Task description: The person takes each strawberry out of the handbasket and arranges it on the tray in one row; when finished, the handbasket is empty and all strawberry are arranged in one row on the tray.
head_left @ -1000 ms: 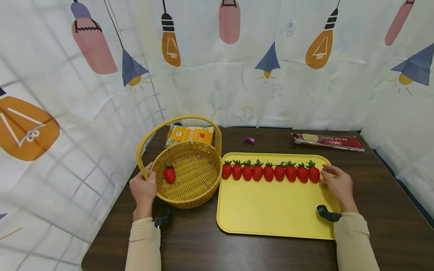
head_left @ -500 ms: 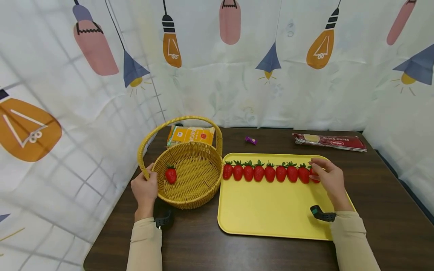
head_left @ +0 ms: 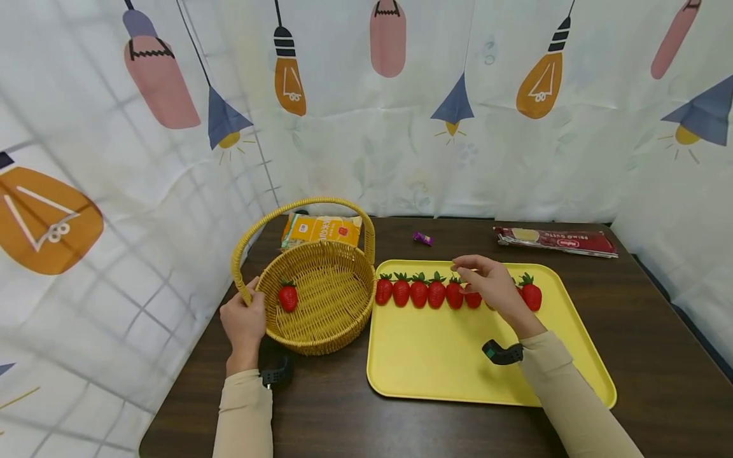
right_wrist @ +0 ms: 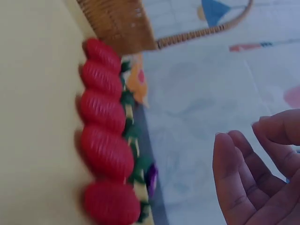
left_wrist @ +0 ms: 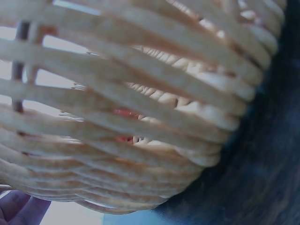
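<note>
At the left, a yellow woven basket (head_left: 321, 348) holds one strawberry (head_left: 288, 297). My left hand (head_left: 244, 321) grips the basket by the base of its handle; in the left wrist view the woven wall (left_wrist: 117, 93) fills most of the picture, with fingertips (left_wrist: 28, 211) at a lower corner. Beside the basket lies a yellow tray (head_left: 446, 356) with a row of several strawberries (head_left: 419, 294) along its far side. Above that row hovers my right hand (head_left: 497, 289), covering part of it. In the right wrist view its fingers (right_wrist: 229, 173) are loosely bent with nothing between them.
Behind the basket sits an orange snack packet (head_left: 326, 229). A small purple candy (head_left: 422, 238) lies beyond the tray, and a long red packet (head_left: 555, 242) is at the back right. A printed curtain (head_left: 366, 146) hangs behind the dark table (head_left: 321, 407).
My right hand has moved left from the tray's right end, passing over the strawberries, and the rightmost strawberry is uncovered again. The left hand and the basket have stayed put.
</note>
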Demonstrator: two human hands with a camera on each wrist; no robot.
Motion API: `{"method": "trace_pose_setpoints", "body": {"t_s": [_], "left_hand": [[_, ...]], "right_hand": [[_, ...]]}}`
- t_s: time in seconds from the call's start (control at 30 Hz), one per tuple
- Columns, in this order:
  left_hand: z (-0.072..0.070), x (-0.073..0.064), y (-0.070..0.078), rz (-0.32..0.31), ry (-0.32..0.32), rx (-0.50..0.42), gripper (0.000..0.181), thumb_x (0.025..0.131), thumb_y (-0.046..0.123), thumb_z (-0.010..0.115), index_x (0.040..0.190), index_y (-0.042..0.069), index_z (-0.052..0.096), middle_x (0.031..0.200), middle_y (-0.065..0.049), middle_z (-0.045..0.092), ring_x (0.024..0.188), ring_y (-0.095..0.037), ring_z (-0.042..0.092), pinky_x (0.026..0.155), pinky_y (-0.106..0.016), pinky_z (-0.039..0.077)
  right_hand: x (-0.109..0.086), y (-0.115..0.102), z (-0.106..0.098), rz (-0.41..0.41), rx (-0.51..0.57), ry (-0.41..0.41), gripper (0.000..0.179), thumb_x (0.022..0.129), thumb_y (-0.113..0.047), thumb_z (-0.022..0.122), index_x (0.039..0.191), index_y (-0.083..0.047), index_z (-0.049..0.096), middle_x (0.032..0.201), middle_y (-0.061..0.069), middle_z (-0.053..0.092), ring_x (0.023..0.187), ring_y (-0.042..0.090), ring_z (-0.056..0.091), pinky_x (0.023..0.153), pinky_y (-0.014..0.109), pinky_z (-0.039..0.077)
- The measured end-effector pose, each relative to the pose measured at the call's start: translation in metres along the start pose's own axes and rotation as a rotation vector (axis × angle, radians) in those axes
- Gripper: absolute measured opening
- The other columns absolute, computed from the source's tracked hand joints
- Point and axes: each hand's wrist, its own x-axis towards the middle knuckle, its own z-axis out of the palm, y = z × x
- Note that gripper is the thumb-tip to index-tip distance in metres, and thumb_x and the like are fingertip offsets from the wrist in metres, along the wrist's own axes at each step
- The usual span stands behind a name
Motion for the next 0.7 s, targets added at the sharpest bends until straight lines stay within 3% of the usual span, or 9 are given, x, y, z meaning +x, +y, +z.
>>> {"method": "trace_pose_setpoints", "body": {"t_s": [0.3,0.5,0.7], "left_hand": [[0.0,0.001,0.0,0.001,0.008,0.012,0.028,0.088,0.007,0.055,0.066,-0.001,0.07,0.11,-0.004,0.073,0.036,-0.007,0.018,0.037,-0.023,0.017],[-0.001,0.0,0.001,-0.018,-0.003,0.015,0.032,0.089,0.008,0.054,0.058,0.002,0.062,0.112,-0.002,0.072,0.036,-0.007,0.017,0.037,-0.023,0.017],[-0.001,-0.001,0.002,-0.033,-0.011,0.022,0.032,0.09,0.009,0.054,0.059,0.002,0.061,0.113,-0.002,0.072,0.036,-0.007,0.017,0.038,-0.023,0.017]], "right_hand": [[0.023,-0.045,0.059,-0.052,0.04,-0.219,0.031,0.096,-0.022,0.062,0.121,-0.003,0.064,0.118,0.017,0.064,0.098,0.034,0.062,0.08,0.04,0.056],[0.037,-0.066,0.101,-0.09,-0.005,-0.329,0.027,0.097,-0.018,0.06,0.12,-0.004,0.065,0.119,0.016,0.064,0.097,0.03,0.066,0.084,0.044,0.054],[0.052,-0.075,0.137,-0.126,-0.095,-0.405,0.026,0.097,-0.021,0.059,0.12,-0.01,0.066,0.115,0.004,0.066,0.094,0.023,0.066,0.08,0.035,0.055]]}}
